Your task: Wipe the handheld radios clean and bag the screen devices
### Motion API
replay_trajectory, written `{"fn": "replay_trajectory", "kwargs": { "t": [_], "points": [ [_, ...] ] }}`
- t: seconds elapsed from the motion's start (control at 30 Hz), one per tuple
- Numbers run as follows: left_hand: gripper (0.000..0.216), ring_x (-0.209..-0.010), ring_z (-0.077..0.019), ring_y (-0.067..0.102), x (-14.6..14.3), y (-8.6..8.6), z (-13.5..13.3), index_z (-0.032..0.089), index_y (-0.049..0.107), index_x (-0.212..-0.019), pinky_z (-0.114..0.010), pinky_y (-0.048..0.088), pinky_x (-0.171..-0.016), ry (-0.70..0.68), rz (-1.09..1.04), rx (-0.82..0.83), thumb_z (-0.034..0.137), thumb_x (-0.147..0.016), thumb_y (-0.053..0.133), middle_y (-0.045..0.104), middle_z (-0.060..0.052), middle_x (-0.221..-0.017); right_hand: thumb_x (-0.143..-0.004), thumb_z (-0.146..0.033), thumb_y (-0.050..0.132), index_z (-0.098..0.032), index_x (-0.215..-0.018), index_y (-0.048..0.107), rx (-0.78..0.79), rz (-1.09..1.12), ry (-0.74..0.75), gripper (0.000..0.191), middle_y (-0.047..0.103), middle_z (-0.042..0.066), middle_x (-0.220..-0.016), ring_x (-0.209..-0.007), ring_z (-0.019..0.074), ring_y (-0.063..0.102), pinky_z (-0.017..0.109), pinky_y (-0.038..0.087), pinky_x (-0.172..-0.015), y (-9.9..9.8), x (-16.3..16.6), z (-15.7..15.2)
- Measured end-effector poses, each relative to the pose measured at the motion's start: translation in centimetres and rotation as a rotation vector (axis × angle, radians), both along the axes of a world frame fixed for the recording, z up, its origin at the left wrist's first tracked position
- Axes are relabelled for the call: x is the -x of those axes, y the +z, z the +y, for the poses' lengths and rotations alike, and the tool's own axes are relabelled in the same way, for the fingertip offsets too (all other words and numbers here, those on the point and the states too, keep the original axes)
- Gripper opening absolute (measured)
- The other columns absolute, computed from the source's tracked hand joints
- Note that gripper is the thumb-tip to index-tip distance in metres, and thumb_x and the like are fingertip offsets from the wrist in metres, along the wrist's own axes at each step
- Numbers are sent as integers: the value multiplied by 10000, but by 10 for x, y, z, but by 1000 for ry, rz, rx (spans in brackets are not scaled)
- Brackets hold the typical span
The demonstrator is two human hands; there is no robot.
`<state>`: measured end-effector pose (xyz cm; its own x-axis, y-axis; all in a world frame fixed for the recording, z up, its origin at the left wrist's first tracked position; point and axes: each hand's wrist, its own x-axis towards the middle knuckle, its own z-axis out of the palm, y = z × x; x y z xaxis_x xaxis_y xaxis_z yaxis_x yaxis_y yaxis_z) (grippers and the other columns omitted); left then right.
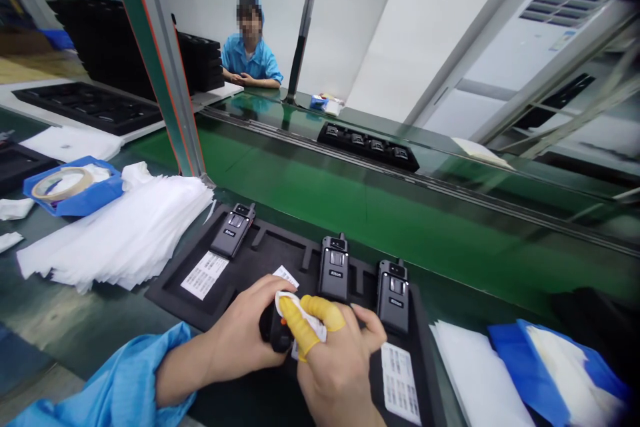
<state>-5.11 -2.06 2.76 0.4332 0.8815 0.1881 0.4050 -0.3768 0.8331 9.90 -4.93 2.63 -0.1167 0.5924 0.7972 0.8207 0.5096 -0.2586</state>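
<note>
My left hand [240, 333] is wrapped round a black handheld radio [279, 335], mostly hidden by the fingers. Yellow finger cots cover fingers of my right hand [335, 363], which pinches a white wiping cloth [316, 325] against the radio. Both hands are over the near part of a black foam tray [173, 283]. Three similar radios lie in its slots: one at the left [231, 232], one in the middle [335, 273] and one at the right [394, 300]. Printed label sheets lie by the left radio [204, 275] and the right one [400, 383].
White sheets [125, 233] fan out at left beside a blue box [103, 193] holding a tape roll. More white sheets [480, 373] and another blue box [533, 363] stand at right. Beyond the green conveyor belt [300, 190], a person [253, 60] sits near stacked black trays [105, 47].
</note>
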Motion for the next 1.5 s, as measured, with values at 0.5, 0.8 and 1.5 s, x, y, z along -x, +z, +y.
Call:
{"fn": "replay_trajectory", "kwargs": {
  "t": [0.5,0.8,1.5],
  "points": [
    [579,-997,-204,559,1,0,1,215,494,-1088,-309,442,-892,-14,5,-15,38,-549,613,578,-41,-1072,-793,-41,383,-263,-883,653,-19,-31,-84,361,603,0,-818,-744,125,501,378,249,-842,-6,-16,-2],
    [504,-947,-195,564,-2,2,-3,209,498,-1019,-296,458,-848,-7,8,7,50,-570,663,565,-33,-1017,-837,-68,401,-203,-848,637,-130,-174,-175,272,636,16,-831,-753,116,538,385,254,-842,-15,2,-4],
    [516,-960,-211,570,-2,5,-4,214,496,-1035,-319,462,-855,64,40,-8,46,-563,619,577,-39,-1030,-794,-45,386,-210,-820,634,-17,-50,-197,299,617,27,-860,-740,134,531,400,255,-824,-18,-9,-3]
  ]
}}
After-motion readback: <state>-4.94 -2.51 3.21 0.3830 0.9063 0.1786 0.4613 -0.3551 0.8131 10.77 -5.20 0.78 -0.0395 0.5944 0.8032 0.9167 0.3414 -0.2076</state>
